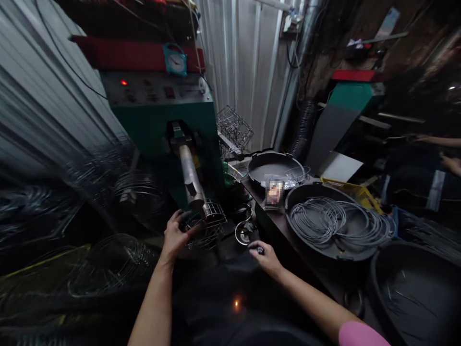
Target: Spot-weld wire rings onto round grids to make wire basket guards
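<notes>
Left fingers (pixel 175 218) at wire basket (pixel 215 210), right fingers (pixel 255 253) apart

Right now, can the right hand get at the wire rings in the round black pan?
Probably yes: the right hand is near the black pan, and nothing seems to cover the wire rings inside. It would have to reach over the pan's near side; whether it already holds something is unclear.

Wire basket (pixel 215 212): bare metal grid, squarish mesh, sits tilted at the lower end of the machine's metal arm (pixel 190 173) (left side partly behind the left hand (pixel 176 236)); lower part dark.
</notes>
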Available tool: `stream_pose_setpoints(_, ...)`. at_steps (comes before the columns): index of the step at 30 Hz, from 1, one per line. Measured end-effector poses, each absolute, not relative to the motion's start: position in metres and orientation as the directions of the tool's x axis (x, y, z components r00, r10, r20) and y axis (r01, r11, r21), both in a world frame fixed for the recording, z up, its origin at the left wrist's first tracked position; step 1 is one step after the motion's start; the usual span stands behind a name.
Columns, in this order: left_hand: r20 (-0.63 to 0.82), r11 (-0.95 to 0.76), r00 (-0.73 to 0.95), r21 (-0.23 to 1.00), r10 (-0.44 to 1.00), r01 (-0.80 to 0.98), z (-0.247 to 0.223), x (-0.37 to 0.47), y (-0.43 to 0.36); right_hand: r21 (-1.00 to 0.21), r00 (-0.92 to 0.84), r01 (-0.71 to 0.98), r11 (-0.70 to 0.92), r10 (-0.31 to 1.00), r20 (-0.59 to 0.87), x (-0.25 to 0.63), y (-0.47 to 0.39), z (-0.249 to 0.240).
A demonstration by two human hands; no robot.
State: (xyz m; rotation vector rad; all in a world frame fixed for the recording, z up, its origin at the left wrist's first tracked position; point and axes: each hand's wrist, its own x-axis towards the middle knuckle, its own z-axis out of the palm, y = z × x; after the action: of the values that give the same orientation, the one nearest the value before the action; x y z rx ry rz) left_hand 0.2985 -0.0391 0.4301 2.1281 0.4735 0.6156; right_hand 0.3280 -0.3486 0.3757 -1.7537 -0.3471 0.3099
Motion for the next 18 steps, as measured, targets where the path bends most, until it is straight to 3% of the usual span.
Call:
stream_pose_setpoints(3,0.181,-0.356,0.752,0.932,0.634,0.075,0.408,0.278,-0.045,-0.859,0.847,0.328,-0.394,0.526,0.083,0.316,-0.379,0.348)
stream_pose_setpoints(8,-0.017,0.014,0.72,1.0,0.694,0.01,0.369,0.266,-0.058,-0.724,0.779,0.481,-0.494,0.62,0.095,0.308,-0.395,0.324)
stream_pose_setpoints(13,0.015,0.052,0.675,0.996,0.738,-0.079,0.369,0.277,-0.059,-0.649,0.775,0.519,-0.556,0.626,0.083,0.31,-0.388,0.321)
stream_pose_setpoints(18,-0.024,0.042,0.707,0.999,0.707,-0.007,0.379,0.259,-0.06,-0.633,0.771,0.508,-0.584,0.635,0.034,0.312,-0.387,0.331)
